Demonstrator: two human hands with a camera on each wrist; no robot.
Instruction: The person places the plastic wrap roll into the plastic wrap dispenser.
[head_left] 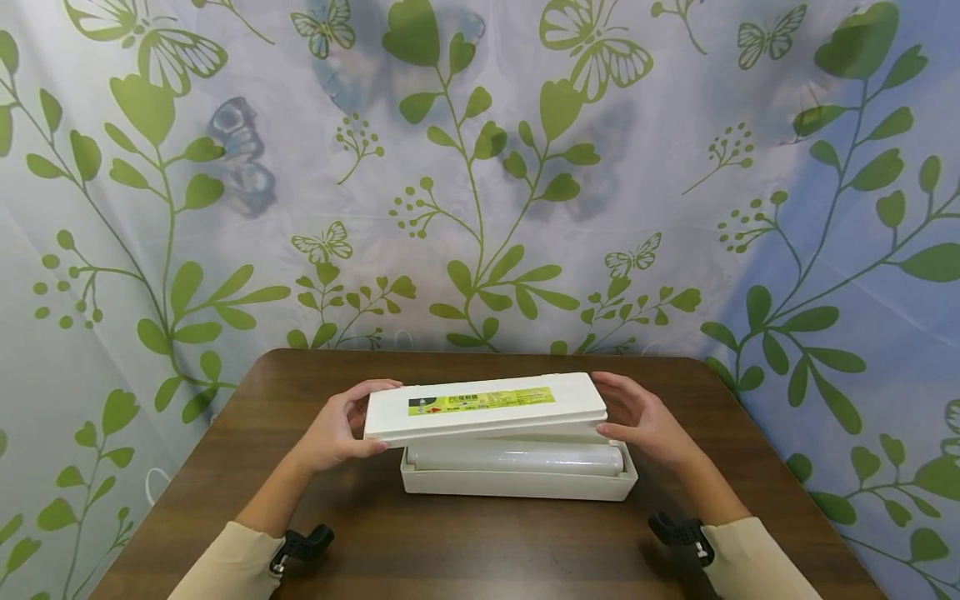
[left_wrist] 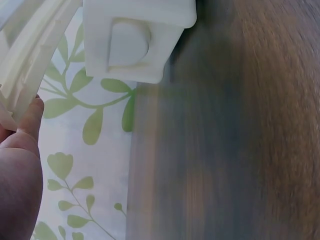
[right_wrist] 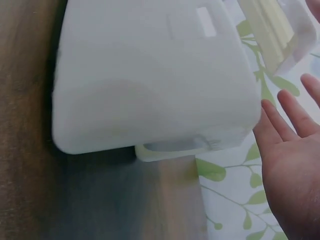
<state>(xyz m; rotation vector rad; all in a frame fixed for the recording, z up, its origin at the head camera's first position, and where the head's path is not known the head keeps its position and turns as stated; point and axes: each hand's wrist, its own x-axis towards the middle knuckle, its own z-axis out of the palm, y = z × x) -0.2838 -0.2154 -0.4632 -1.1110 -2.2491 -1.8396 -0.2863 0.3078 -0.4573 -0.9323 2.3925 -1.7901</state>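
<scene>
A long white lid [head_left: 483, 408] with a green and yellow label is raised and tilted over a white box [head_left: 517, 483], its right end lower in the head view. Inside the box lies a roll of clear plastic wrap [head_left: 517, 458]. My left hand [head_left: 341, 425] grips the lid by its left end, thumb along the front edge. At the lid's other end is my right hand [head_left: 641, 417], its fingers spread and fairly straight in the right wrist view, with thumb and fingertips close to the lid's corners. From the left wrist, the box's end wall [left_wrist: 130, 45] shows a rounded recess.
The box stands on a brown wooden table [head_left: 487, 550]. Behind the table's far edge hangs a pale curtain [head_left: 480, 208] printed with green leaves and butterflies. Each wrist wears a black strap [head_left: 303, 546].
</scene>
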